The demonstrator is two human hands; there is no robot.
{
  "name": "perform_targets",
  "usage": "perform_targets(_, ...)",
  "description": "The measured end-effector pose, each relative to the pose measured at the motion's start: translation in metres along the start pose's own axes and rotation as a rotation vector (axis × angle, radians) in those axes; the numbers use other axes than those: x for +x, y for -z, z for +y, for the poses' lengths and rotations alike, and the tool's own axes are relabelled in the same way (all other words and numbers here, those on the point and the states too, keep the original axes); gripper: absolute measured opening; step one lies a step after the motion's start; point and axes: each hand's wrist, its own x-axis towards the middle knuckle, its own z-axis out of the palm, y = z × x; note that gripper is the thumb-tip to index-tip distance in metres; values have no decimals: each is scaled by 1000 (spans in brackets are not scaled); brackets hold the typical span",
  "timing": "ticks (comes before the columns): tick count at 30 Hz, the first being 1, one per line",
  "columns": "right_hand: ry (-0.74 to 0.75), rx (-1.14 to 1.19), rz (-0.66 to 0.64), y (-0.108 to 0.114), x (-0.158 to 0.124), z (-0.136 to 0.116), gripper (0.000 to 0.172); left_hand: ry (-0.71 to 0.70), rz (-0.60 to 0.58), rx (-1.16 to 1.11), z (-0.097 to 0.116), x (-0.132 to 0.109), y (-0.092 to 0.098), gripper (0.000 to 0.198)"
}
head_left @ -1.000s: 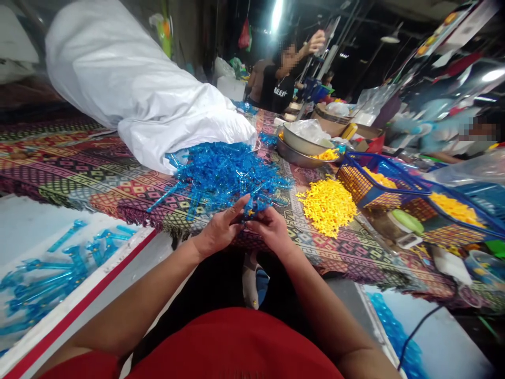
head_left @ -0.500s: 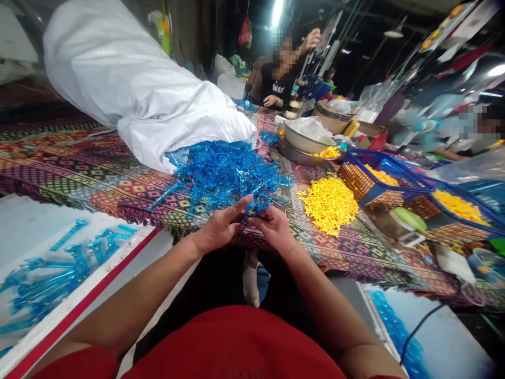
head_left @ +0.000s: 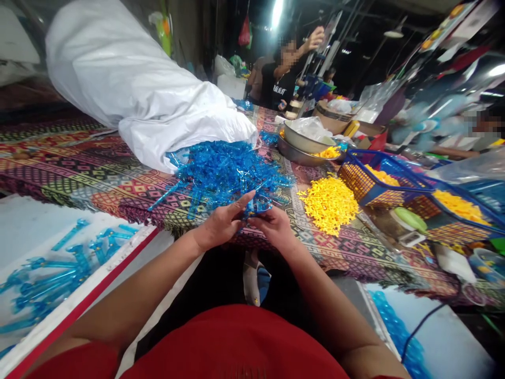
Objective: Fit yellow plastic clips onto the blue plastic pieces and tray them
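Woven patterned tablecloth (head_left: 82,173) carries a heap of moulded blue plastic pieces (head_left: 224,171) as a person's left hand (head_left: 221,225) and right hand (head_left: 274,227), held together, grip a small blue cluster (head_left: 253,208) at the heap's near edge.

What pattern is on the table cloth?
The tablecloth has geometric diamond bands in red, purple and yellow, clearest in the head view.
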Motion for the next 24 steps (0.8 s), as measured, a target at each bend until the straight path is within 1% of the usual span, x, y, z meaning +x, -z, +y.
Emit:
perform_targets(4, 41, -79, -16, 2, 1, -1, 14, 13, 9, -40, 0, -2, 0, 70)
perform_targets(8, 63, -80, -47, 1, 2, -1, 15, 20, 2, -63, -1, -4, 0, 72)
perform_targets(11, 52, -57, -58, 0, 2, 0, 16, 18, 13, -76, -2, -5, 1, 73)
perform_targets(17, 42, 24, -36, -1, 0, 2, 17, 47, 31, -81, -4, -6, 1, 75)
perform_targets(22, 58, -23, -20, -1, 1, 1, 12, 54, 13, -72, -3, -4, 0, 75)
perform_targets(24, 33, 13, -23, -1, 1, 1, 12, 56, 26, -72, -3, -3, 0, 75)
